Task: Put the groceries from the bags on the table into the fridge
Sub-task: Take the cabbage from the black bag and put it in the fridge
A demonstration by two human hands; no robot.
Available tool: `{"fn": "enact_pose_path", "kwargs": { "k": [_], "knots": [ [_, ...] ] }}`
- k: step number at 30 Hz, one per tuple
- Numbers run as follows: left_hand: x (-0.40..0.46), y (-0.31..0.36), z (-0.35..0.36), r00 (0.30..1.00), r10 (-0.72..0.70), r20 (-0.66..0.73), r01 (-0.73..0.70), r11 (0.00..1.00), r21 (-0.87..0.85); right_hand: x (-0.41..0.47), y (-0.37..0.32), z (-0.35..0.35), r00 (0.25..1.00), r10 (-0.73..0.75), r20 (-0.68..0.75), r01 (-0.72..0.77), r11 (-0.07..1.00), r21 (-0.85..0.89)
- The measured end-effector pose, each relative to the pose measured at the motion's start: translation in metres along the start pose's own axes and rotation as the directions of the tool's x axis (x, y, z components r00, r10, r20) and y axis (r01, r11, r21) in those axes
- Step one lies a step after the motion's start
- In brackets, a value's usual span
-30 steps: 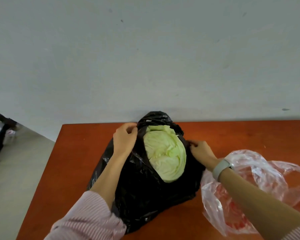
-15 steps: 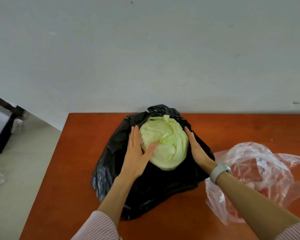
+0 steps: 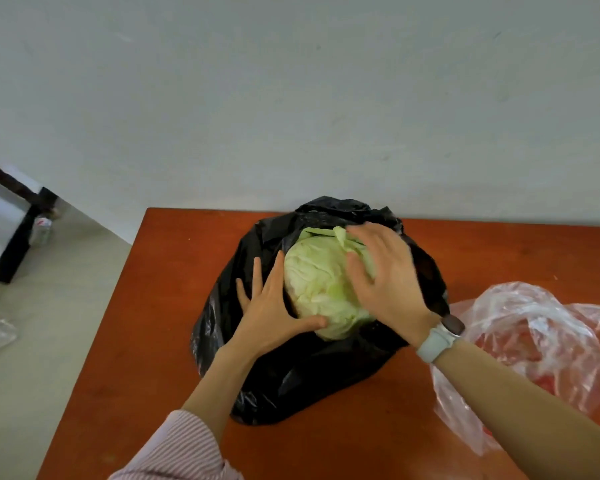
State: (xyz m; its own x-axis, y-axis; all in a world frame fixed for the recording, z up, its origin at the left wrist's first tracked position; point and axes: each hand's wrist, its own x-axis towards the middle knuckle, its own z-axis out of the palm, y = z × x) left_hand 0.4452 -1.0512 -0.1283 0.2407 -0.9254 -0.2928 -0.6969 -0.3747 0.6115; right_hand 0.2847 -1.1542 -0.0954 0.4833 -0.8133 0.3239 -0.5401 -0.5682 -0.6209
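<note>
Two hands, left hand and right hand, flat with fingers spread on the cabbage, inside black bag on tabletop.

Lighting: I see soft, even daylight, moderately bright; source cannot be told. Shadows: faint. Glare: small highlights on the black bag and clear bag. Blur: right hand smeared; wall soft. Distortion: surface edges splay from wide-angle lens.
</note>
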Motion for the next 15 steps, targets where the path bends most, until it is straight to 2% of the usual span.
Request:
{"fn": "enact_pose_path", "kwargs": {
  "k": [2, 3, 5, 8, 11, 13, 15],
  "knots": [
    [-0.002, 0.008, 0.006, 0.999, 0.039, 0.004, -0.039, 0.998, 0.052, 0.004, -0.016, 0.012, 0.971, -0.162, 0.179, 0.19, 0.969, -0.156],
    [-0.002, 0.01, 0.007, 0.999, 0.052, 0.01, -0.052, 0.995, 0.083, 0.004, -0.016, 0.018, 0.951, -0.185, 0.248, 0.244, 0.941, -0.234],
    [0.0, 0.009, 0.007, 0.997, 0.069, 0.035, -0.075, 0.98, 0.182, 0.009, -0.008, 0.017, 0.937, -0.144, 0.319, 0.238, 0.93, -0.279],
    [0.004, -0.001, 0.003, 0.994, 0.053, 0.095, -0.084, 0.931, 0.356, 0.012, 0.014, 0.001, 0.947, -0.113, 0.301, 0.166, 0.974, -0.155],
    [0.012, -0.008, 0.003, 0.99, -0.035, 0.139, -0.023, 0.919, 0.393, 0.004, 0.037, -0.017, 0.953, -0.11, 0.283, 0.113, 0.994, 0.007],
    [0.018, -0.005, 0.006, 0.988, -0.093, 0.122, 0.026, 0.884, 0.467, -0.009, 0.046, -0.025, 0.957, -0.119, 0.266, 0.113, 0.993, 0.034],
    [0.021, 0.001, 0.012, 0.985, -0.129, 0.115, 0.037, 0.806, 0.59, -0.019, 0.051, -0.03, 0.964, -0.102, 0.247, 0.093, 0.994, 0.048]
  ]
}}
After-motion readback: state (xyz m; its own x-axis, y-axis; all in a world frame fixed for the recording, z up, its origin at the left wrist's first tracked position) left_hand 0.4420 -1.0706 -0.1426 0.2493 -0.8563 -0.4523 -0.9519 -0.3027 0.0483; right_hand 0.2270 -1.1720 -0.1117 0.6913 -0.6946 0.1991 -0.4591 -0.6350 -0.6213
